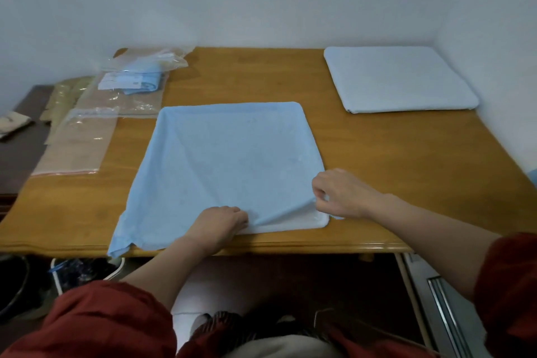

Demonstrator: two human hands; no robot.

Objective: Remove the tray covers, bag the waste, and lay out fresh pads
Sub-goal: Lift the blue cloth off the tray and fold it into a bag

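The left hand curls its fingers into a bunched fold of the blue tray cover; the right hand pinches the same cover's near corner. Between the two sets of fingers the white tray rim shows bare. Beyond the right fingers lies a second covered tray; far beyond the left fingers, clear plastic bags on the wooden table

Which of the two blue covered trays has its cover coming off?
The near central tray: left hand and right hand grip its blue cover, loose and baring a white corner. The far right tray is smoothly wrapped.
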